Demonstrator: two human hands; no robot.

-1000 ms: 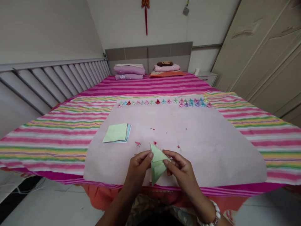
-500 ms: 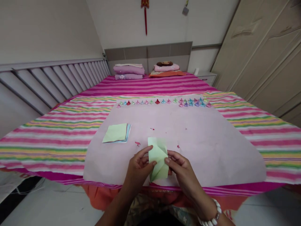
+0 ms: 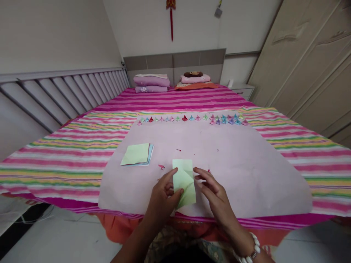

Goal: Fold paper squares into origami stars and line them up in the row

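Note:
A creased sheet of light green paper (image 3: 183,180) is held over the front of the pale sheet (image 3: 246,171) on the bed. My left hand (image 3: 164,191) pinches its left side, thumb on top and fingers behind. Just off the paper's right edge is my right hand (image 3: 214,193), its fingers apart and holding nothing. To the left lies a stack of square papers (image 3: 135,154), light green on top with red, blue and white edges showing beneath.
Several small folded paper pieces (image 3: 184,118) line the sheet's far edge in mixed colours. Red scraps (image 3: 161,167) lie near my hands. Folded bedding (image 3: 151,83) rests by the headboard (image 3: 148,62); a railing (image 3: 68,87) runs along the left.
My right hand has let go of the green paper's right side and its fingers have spread. My left hand keeps its pinch, and the paper has shifted slightly.

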